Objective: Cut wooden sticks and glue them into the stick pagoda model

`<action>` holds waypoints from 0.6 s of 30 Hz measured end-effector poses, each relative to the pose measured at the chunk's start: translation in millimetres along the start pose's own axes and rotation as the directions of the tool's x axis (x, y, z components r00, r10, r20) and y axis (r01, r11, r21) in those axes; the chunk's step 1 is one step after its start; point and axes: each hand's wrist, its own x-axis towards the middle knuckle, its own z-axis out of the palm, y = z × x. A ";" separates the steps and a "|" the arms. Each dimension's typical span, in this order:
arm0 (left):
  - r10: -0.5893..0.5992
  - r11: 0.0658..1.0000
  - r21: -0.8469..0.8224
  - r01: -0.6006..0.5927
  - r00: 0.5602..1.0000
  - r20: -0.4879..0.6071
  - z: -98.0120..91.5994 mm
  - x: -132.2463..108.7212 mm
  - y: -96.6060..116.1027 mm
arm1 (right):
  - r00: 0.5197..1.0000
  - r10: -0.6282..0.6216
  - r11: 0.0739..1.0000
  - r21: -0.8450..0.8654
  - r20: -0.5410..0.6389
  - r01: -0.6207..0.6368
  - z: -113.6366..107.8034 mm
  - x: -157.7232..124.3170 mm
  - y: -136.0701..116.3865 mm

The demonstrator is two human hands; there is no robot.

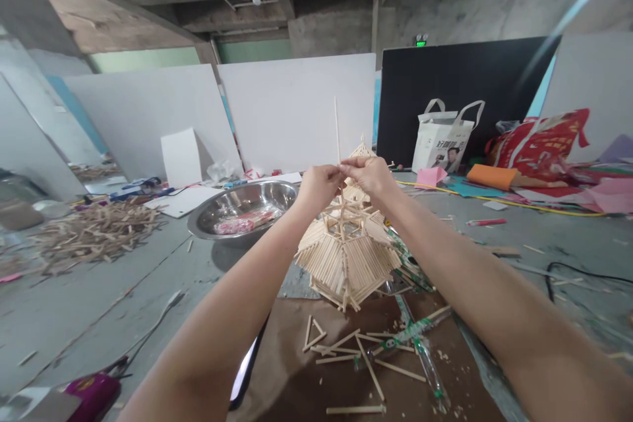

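Note:
A tiered tower model [346,250] made of thin wooden sticks stands on a brown board [297,369] in front of me. My left hand [320,186] and my right hand [368,173] meet above its top. Both pinch one long upright stick [337,128] that rises from the model's middle. Part of the model's upper tier is hidden behind my hands. Several loose cut sticks [356,353] lie on the board below the model, among clear green-printed wrappers [420,336].
A steel bowl [217,211] with a pink packet stands left of the model. A heap of stick offcuts [96,231] lies far left. White panels and a black board stand behind. Bags [445,138], colored paper and a black cable [568,273] lie to the right.

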 end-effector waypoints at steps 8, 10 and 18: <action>-0.043 0.957 -0.287 0.043 0.999 0.007 -16.1 -33.4 24.7 | 0.990 -0.046 0.999 -0.008 0.133 0.047 7.8 -27.4 -31.5; -0.089 0.910 -0.404 0.094 0.996 0.030 -15.4 -45.0 27.6 | 0.987 -0.017 1.000 -0.018 0.158 0.020 8.3 -37.1 -35.8; -0.157 0.602 -0.764 0.231 0.973 0.170 1.7 -99.2 50.7 | 0.940 0.068 0.991 0.090 0.334 -0.103 -11.1 -89.0 -40.7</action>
